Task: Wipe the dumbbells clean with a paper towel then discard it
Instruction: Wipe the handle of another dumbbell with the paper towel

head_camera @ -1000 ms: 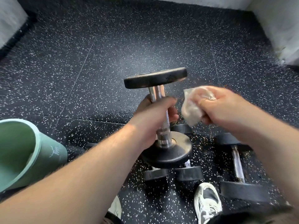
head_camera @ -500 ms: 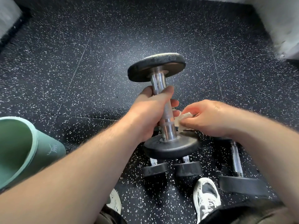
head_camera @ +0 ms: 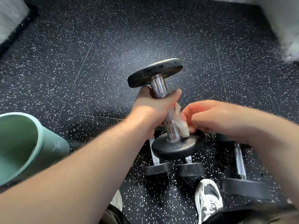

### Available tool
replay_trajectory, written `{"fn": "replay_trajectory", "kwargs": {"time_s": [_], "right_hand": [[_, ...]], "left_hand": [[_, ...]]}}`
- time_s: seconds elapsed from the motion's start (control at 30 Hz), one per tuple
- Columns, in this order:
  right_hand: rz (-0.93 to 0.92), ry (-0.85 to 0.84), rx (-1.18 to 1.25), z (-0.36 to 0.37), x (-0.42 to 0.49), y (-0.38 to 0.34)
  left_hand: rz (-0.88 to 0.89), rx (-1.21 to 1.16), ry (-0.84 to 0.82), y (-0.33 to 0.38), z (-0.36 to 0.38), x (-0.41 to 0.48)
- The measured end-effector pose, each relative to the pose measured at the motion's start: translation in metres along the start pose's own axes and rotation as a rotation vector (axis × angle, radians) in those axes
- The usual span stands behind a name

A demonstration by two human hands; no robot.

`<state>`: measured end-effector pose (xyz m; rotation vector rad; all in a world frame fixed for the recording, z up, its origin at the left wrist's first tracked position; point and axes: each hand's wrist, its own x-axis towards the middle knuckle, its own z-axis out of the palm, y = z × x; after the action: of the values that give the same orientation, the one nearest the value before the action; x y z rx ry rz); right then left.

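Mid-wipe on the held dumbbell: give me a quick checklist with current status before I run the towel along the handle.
1. Grip on the held dumbbell: left hand is wrapped around the upper handle. Ok.
2. Paper towel in hand: right hand pinches it. Ok.
3. Towel contact: it is pressed on the lower handle, just above the lower plate. Ok.
4. Whole handle reachable: the left hand covers the upper part. Not ok; regrip needed.
5. Bin for discarding: green, open, on the left. Ok.
6. Other dumbbells on the floor already cleaned: cannot tell.
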<state>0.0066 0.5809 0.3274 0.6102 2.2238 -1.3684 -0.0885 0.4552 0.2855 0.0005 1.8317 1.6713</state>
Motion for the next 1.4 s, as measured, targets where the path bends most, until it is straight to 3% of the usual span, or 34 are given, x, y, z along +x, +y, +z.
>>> {"fn": "replay_trajectory", "kwargs": {"time_s": [0.27, 0.5, 0.73, 1.03, 1.17, 1.4], "right_hand": [[-0.053, 0.015, -0.204, 0.005, 0.003, 0.001], [0.106, 0.129, -0.506, 0.025, 0.004, -0.008], [0.206, 0.294, -0.574, 0.051, 0.010, -0.008], [0.133, 0.199, -0.327, 0.041, 0.013, -0.003], [0.052, 0.080, -0.249, 0.040, 0.016, -0.002], [-0.038, -0.092, 0.023, 0.027, 0.016, 0.003]], "left_hand": [[0.007, 0.091, 0.059, -0.003, 0.003, 0.002], [0.067, 0.204, 0.081, -0.007, 0.007, 0.006], [0.075, 0.254, 0.079, -0.008, 0.011, 0.005], [-0.090, 0.118, 0.093, -0.004, 0.012, 0.008], [-0.129, -0.002, 0.093, 0.003, 0.010, 0.005], [-0.051, -0.264, -0.171, 0.011, 0.005, -0.005]]}}
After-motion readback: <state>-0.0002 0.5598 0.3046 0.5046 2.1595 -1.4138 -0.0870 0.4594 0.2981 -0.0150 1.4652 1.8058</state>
